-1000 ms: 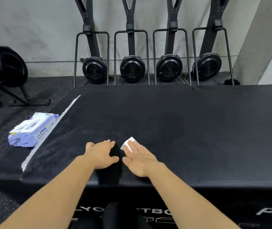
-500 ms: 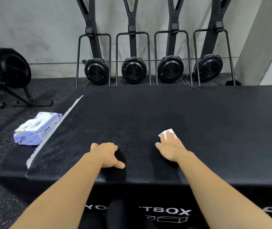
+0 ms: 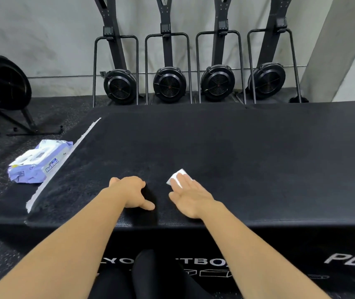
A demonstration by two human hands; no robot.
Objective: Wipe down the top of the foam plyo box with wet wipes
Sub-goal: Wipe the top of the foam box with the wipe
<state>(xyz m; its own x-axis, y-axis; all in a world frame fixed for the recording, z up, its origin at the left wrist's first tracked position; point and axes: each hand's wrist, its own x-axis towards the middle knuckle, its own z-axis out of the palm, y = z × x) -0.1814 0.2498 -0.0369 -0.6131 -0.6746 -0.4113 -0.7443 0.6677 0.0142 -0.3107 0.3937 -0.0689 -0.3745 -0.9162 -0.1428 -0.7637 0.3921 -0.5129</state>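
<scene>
Pressing the wet wipe [image 3: 177,179] under our right hand's [image 3: 190,196] straight fingers by the front edge, we are facing plyo box top [image 3: 247,152] ahead; left hand [image 3: 132,194] is resting curled, empty.

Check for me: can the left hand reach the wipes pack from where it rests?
Probably yes. The left hand rests on the box top near its front edge, and the wipes pack lies just off the box's left side, with nothing between them.

right hand [image 3: 190,194] flat on wipe [image 3: 177,177], plyo box [image 3: 258,160]
</scene>
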